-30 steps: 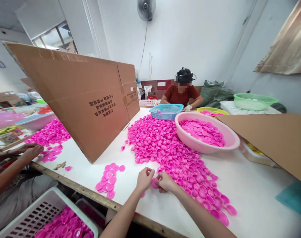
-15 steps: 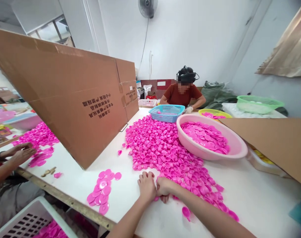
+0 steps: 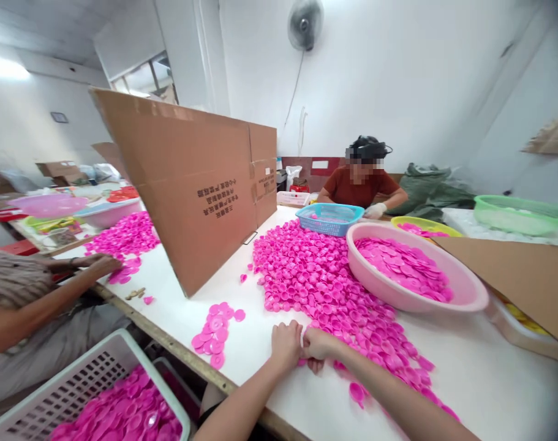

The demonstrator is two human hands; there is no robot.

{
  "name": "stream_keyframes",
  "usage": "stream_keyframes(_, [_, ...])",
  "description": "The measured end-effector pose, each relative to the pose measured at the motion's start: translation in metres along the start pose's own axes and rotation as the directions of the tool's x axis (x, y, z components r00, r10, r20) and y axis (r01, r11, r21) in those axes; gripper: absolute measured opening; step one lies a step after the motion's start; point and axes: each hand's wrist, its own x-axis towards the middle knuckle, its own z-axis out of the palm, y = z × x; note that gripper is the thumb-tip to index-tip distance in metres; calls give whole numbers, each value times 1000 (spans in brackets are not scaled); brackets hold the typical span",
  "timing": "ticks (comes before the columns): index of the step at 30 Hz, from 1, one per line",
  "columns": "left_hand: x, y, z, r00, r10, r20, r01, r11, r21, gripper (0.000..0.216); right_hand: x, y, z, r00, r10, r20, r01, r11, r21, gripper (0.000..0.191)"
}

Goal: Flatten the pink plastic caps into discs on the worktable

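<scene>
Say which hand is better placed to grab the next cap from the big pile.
Likely right. The right hand sits at the near edge of the pink cap pile, caps beside its fingers. The left hand is on the bare-table side, nearer the small cluster of flat discs.

Both bare arms reach forward from the lower edge of the view and meet in the middle. The left forearm (image 3: pixel 242 404) rises from the bottom centre and the right forearm (image 3: pixel 389 398) comes in from the lower right, so the two form a narrow wedge. The left hand (image 3: pixel 285 344) is curled into a loose fist, back and knuckles turned up. The right hand (image 3: pixel 319 346) is curled too, pressed against the left, one finger tucked below. Both wrists are straight. Whether the fingers enclose anything is hidden.
</scene>
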Motion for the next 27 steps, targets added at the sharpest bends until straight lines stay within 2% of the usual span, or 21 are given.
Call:
stream_keyframes(3, [-17,-23,-34,994,-58,-96,51,996,-71,37,-8,-22,0,985,-164,48,162,986,46,16])
stream_keyframes(5, [-39,-54,-68,972,-136,-190,114,986,-123,37,-9,-34,-6,959,-284,1,284,958,28,21])
stream_keyframes(7, [-72,-95,-105,926,-269,-263,248,962,-111,36,-3,-36,-17,888,-413,-201,392,910,-137,24])
stream_keyframes(8, [-90,-118,-121,894,-348,-282,342,937,-72,35,3,-33,-24,819,-467,-334,395,881,-261,24])
stream_keyframes(9, [-109,-139,-135,854,-430,-294,447,894,-11,34,10,-27,-30,744,-487,-457,340,865,-368,26])
stream_keyframes(11, [-142,-175,-153,755,-570,-325,634,760,141,28,26,-8,-41,631,-427,-648,77,865,-495,31])
stream_keyframes(12, [-153,-188,-157,713,-610,-346,691,695,198,25,35,2,-44,598,-418,-684,-18,846,-533,32])
stream_keyframes(13, [-158,-195,-158,690,-626,-363,717,659,227,23,43,12,-46,586,-427,-689,-64,823,-565,32])
stream_keyframes(14, [-159,-198,-156,695,-616,-371,712,663,231,23,50,21,-48,584,-431,-688,-90,808,-583,30])
stream_keyframes(15, [-153,-196,-152,721,-589,-365,681,701,213,23,55,28,-48,588,-439,-679,-97,796,-598,28])
stream_keyframes(18, [-112,-170,-128,843,-458,-283,499,862,92,28,65,36,-48,584,-467,-664,-81,780,-620,27])
stream_keyframes(21, [-59,-141,-88,923,-344,-175,349,937,-1,43,63,33,-42,501,-502,-705,-22,807,-590,29])
stream_keyframes(23, [-32,-130,-56,938,-322,-130,325,946,-2,56,57,31,-31,474,-496,-727,87,848,-522,29])
stream_keyframes(25, [-16,-126,-25,937,-323,-134,327,945,10,57,51,31,-13,513,-494,-701,252,868,-428,30])
stream_keyframes(27, [-11,-126,-3,936,-316,-157,321,947,12,51,48,32,8,555,-523,-647,404,849,-340,31])
